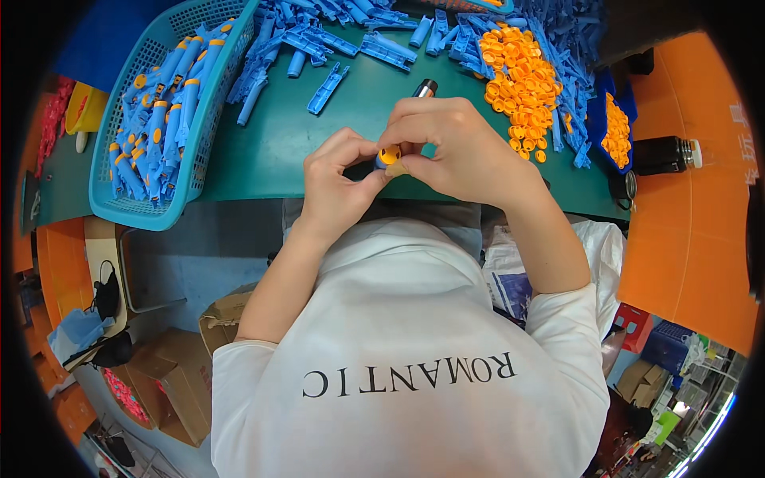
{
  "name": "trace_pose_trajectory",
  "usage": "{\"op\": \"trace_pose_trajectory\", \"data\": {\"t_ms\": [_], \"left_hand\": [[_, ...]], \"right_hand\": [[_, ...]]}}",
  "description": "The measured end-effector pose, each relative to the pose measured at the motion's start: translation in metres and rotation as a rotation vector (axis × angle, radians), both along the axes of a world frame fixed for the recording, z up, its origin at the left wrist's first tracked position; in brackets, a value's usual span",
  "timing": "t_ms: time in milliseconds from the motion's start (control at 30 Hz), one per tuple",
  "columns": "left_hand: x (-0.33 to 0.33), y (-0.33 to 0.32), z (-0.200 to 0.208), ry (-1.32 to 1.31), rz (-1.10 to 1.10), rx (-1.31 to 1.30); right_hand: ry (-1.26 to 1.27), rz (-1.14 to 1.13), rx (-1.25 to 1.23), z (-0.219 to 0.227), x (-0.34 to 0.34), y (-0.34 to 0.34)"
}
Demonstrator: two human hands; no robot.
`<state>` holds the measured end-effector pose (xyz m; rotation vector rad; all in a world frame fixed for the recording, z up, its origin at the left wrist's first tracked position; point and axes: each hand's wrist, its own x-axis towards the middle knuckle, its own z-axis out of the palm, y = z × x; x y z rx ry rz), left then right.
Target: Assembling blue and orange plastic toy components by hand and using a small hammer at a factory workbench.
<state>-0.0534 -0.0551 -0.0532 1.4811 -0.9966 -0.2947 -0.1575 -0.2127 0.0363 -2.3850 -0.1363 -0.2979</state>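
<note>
In front of my chest, my left hand (pixel 333 182) is closed around a small blue plastic piece, mostly hidden by the fingers. A round orange cap (pixel 390 154) shows at its upper end. My right hand (pixel 462 150) pinches at this cap with thumb and fingertips, both hands meeting over the table's near edge. Just beyond my right knuckles a silver cylinder with a black end (pixel 426 88) sticks out, partly hidden by the hand. A loose blue half-shell (pixel 327 89) lies farther off on the green tabletop (pixel 271 155).
A blue basket (pixel 195 163) at the left holds blue pieces with orange ends. Orange caps (pixel 522 76) are heaped at the right among blue shells (pixel 574 103). A blue bin of orange caps (pixel 616 131) and a black bottle (pixel 665 154) stand farther right.
</note>
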Motion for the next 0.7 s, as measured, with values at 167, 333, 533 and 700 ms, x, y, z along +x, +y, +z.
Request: {"op": "trace_pose_trajectory", "data": {"t_ms": [167, 333, 533, 700], "left_hand": [[0.001, 0.000, -0.003, 0.022, -0.005, 0.004], [-0.002, 0.001, -0.001, 0.054, -0.019, -0.015], [-0.003, -0.001, 0.000, 0.092, -0.022, -0.043], [-0.003, 0.001, -0.004, 0.059, -0.013, -0.058]], "right_hand": [[0.010, -0.057, 0.109, 0.001, -0.005, 0.004], [-0.051, -0.541, 0.193, -0.026, -0.037, -0.021], [-0.046, -0.647, -0.341, -0.067, -0.052, -0.027], [-0.075, -0.373, 0.064, 0.026, -0.068, 0.007]]}}
